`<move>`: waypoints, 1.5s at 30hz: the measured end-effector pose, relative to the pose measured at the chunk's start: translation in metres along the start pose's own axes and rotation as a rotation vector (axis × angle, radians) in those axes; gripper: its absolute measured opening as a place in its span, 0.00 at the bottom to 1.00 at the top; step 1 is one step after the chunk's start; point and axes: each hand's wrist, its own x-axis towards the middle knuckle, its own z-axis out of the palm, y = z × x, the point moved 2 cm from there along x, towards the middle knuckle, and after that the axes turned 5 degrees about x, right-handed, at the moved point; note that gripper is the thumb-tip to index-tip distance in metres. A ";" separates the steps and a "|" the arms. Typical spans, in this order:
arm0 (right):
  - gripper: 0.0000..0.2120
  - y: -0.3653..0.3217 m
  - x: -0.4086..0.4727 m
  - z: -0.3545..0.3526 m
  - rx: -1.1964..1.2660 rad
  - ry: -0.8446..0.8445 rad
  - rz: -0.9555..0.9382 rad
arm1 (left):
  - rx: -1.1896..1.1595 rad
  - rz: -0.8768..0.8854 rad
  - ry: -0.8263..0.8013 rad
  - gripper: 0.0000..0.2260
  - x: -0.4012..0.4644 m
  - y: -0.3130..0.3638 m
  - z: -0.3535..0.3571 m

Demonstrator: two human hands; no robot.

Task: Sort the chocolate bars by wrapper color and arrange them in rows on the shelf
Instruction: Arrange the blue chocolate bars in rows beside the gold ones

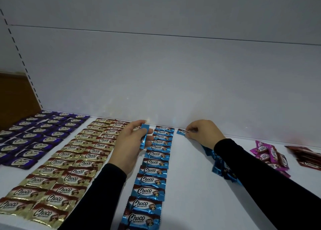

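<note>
A long row of blue-wrapped Choco bars (152, 162) runs from the shelf's back wall toward me. My left hand (129, 141) grips one upright blue bar (144, 136) just left of that row's far end. My right hand (202, 131) pinches another blue bar (182, 131) lying flat against the back wall, starting a spot to the right of the row. Gold-wrapped bars (69, 160) fill two rows on the left, and purple bars (34, 136) lie in rows at the far left. A loose heap of blue bars (219, 167) is partly hidden under my right forearm.
A pile of pink-wrapped bars (270, 156) and a pile of dark red bars (305, 157) sit unsorted at the right. The white shelf surface (187, 186) is bare between the blue row and my right arm. The shelf's white back wall (173, 82) rises behind everything.
</note>
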 end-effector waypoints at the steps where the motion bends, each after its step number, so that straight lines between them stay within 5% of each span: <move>1: 0.08 0.001 0.001 0.001 -0.010 -0.007 0.010 | 0.001 -0.002 0.002 0.11 0.000 0.000 0.000; 19: 0.07 0.003 0.006 0.010 -0.033 0.035 0.035 | -0.002 -0.022 0.001 0.12 0.002 -0.001 -0.001; 29: 0.08 0.001 0.006 0.012 -0.061 0.050 0.048 | -0.016 -0.074 -0.126 0.21 0.005 -0.006 0.002; 34: 0.09 0.001 0.003 0.007 -0.035 0.057 0.068 | -0.130 -0.131 -0.192 0.18 0.003 -0.007 0.005; 40: 0.10 -0.036 -0.023 -0.012 0.335 0.133 0.019 | -0.110 -0.141 -0.282 0.16 -0.004 -0.007 0.009; 45: 0.08 -0.070 -0.054 -0.006 0.790 -0.027 0.043 | -0.070 -0.101 -0.370 0.14 -0.012 -0.006 0.010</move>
